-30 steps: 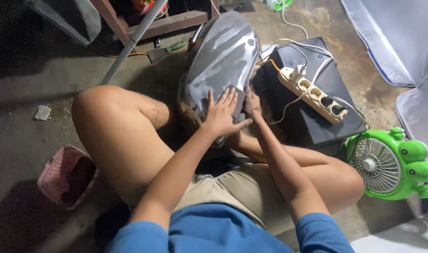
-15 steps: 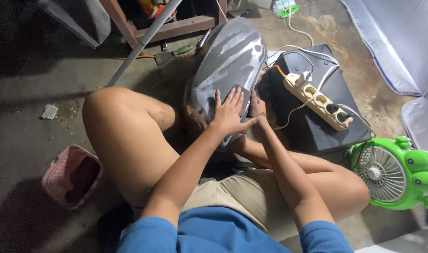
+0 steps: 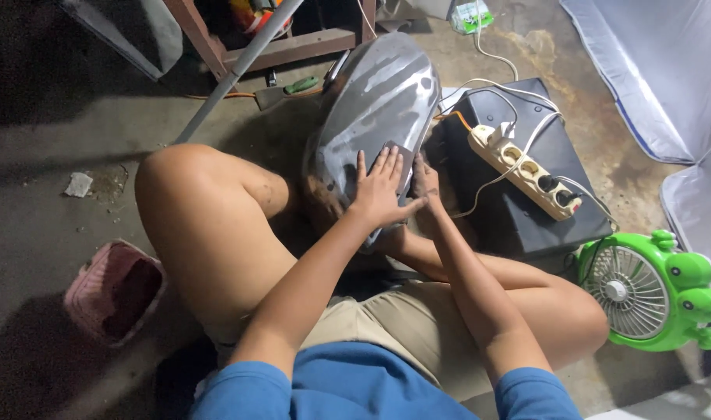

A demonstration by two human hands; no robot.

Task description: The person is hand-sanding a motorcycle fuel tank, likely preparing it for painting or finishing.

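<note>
Head view: scuffed, dull-grey curved panel [image 3: 375, 101]

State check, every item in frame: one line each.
Grey curved metal panel: propped between the knees, scuffed and patchy.
Dark sanding pad: flat on the panel, under the fingers.
Left hand: flat, pressing pad and panel.
Right hand: at the panel's edge; grip unclear.
White power strip: on a black box, plugs inserted.
Green frog-shaped fan: lying on the floor; running or not, unclear.
Pink basket: upright on the floor.

concrete floor [image 3: 83, 132], pink basket [image 3: 110, 292], green fan [image 3: 647, 292]
</note>
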